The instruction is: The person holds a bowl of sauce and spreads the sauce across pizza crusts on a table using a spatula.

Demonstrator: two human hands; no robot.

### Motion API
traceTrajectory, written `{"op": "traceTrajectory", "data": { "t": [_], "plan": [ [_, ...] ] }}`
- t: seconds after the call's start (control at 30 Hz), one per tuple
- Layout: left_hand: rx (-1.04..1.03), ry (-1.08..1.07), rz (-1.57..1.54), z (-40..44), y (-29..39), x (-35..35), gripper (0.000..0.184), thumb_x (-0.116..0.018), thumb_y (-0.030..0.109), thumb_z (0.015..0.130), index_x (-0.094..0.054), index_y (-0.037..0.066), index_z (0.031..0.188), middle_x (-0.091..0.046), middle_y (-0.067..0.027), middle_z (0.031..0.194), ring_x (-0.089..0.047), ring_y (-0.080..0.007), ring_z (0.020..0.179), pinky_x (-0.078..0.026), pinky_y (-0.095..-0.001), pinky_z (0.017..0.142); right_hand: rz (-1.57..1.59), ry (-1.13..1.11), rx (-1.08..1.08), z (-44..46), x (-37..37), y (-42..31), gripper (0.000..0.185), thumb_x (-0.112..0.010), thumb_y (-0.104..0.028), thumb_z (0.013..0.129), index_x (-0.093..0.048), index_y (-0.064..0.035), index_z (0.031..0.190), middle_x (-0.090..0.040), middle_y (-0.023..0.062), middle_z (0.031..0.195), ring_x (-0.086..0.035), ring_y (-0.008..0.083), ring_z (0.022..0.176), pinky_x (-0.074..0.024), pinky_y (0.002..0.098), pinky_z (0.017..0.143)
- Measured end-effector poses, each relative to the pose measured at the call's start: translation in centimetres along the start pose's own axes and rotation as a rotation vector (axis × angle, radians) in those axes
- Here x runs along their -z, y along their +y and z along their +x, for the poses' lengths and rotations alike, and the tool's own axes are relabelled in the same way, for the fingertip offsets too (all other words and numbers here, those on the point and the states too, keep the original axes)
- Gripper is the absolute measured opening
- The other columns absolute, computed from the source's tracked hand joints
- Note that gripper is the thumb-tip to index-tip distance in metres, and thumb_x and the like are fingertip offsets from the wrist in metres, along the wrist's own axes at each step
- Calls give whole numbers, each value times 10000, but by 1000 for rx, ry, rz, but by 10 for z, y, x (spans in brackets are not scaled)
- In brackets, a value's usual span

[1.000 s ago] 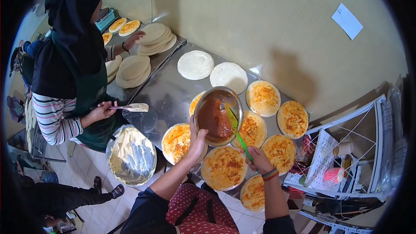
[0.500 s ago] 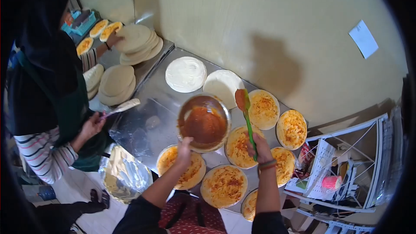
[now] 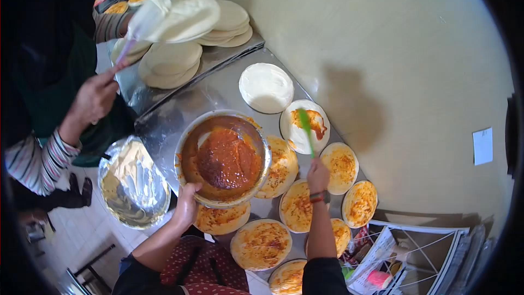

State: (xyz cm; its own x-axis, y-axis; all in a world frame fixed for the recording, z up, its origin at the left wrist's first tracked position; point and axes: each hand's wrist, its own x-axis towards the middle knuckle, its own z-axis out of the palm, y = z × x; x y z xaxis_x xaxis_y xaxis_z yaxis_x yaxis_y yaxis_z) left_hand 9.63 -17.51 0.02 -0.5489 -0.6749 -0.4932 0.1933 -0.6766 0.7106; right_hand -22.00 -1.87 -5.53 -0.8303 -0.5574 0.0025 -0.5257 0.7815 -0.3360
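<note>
My left hand [image 3: 188, 206] grips the near rim of a metal bowl [image 3: 185, 158] that holds red-orange sauce [image 3: 229, 158]. The bowl is over the metal table, partly above sauced rounds. In my right hand [image 3: 318, 177] is a green spatula [image 3: 305, 123], its head over a white-coated dough round [image 3: 289, 141] with a patch of red sauce on it. Another white-coated round [image 3: 266, 88] without sauce lies to its upper left. Several rounds covered in orange-red sauce, one of them a large round [image 3: 261, 245], lie nearer to me and to the right.
At the left a co-worker's hand [image 3: 95, 98] holds a spreader [image 3: 146, 19] with white cream at a dough round. Stacked plain rounds [image 3: 169, 65] lie on the adjoining table. A cream-smeared basin [image 3: 134, 186] is at lower left. A white rack [image 3: 431, 229] stands at lower right.
The green spatula has come down onto the second white round, which now bears red sauce. The bowl sits further left in view. The co-worker's spreader has risen to a dough round.
</note>
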Motion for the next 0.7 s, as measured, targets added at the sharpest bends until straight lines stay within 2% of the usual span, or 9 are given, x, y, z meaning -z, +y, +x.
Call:
{"op": "traceTrajectory", "data": {
  "t": [0.17,0.2,0.3,0.33,0.37,0.43,0.5,0.57,0.7],
  "plan": [
    [-23,80,-137,-24,-32,0,429,-429,198,755,-415,-34,1115,-494,-126,1108,-451,-235,1048,-290,-360,951,-38,37,75,54,-9,15,233,-404,-170,822,-544,-106,998,-579,186,753,-549,378,683,-436,457,590],
    [-34,116,-150,-32,-31,-7,434,-431,198,753,-409,-29,1122,-485,-125,1121,-442,-237,1059,-285,-363,956,-158,-33,115,50,-18,13,215,-414,-180,819,-542,-89,966,-577,189,750,-548,382,687,-437,466,593],
    [-55,150,-163,-45,-37,-12,450,-440,205,748,-397,-11,1141,-466,-116,1149,-424,-241,1079,-272,-371,967,-183,-147,219,2,9,-14,222,-467,-216,795,-550,-122,978,-570,191,706,-552,370,694,-434,471,600],
    [-54,144,-157,-49,-34,-14,456,-442,208,745,-395,-8,1144,-459,-115,1159,-421,-241,1082,-270,-374,969,-130,-161,161,-13,30,-22,144,-454,-152,780,-543,-104,883,-575,156,706,-563,338,685,-444,468,603],
    [-53,136,-143,-52,-31,-14,461,-444,211,743,-392,-4,1148,-452,-114,1168,-419,-242,1085,-268,-377,971,-107,-152,141,-13,27,-2,144,-454,-152,780,-543,-104,883,-575,156,706,-563,338,685,-444,468,603],
    [-29,156,-188,-53,-33,-19,454,-447,202,738,-405,-4,1141,-454,-113,1171,-415,-243,1090,-264,-369,977,-58,-88,117,-5,13,58,210,-434,-153,800,-511,-113,991,-569,169,693,-560,345,677,-441,464,587],
    [-52,183,-224,-50,-35,-30,372,-462,166,737,-437,-8,1065,-504,-109,1060,-469,-229,1000,-321,-362,922,-54,-30,50,-6,30,58,253,-424,-148,802,-484,-113,1046,-567,174,690,-559,345,665,-441,456,575],
    [-61,146,-198,-45,-33,-43,399,-459,166,741,-423,-3,1100,-485,-109,1113,-443,-233,1049,-290,-365,954,-64,33,-18,-16,25,61,300,-415,-142,805,-457,-112,1101,-565,179,686,-558,346,654,-441,449,564],
    [-54,35,-167,-39,-19,-56,423,-443,166,748,-405,0,1135,-469,-109,1146,-428,-239,1077,-272,-372,971,-41,-90,105,-62,-12,36,345,-379,-174,824,-431,-107,1158,-567,178,689,-561,340,649,-439,448,547]
  ]
}}
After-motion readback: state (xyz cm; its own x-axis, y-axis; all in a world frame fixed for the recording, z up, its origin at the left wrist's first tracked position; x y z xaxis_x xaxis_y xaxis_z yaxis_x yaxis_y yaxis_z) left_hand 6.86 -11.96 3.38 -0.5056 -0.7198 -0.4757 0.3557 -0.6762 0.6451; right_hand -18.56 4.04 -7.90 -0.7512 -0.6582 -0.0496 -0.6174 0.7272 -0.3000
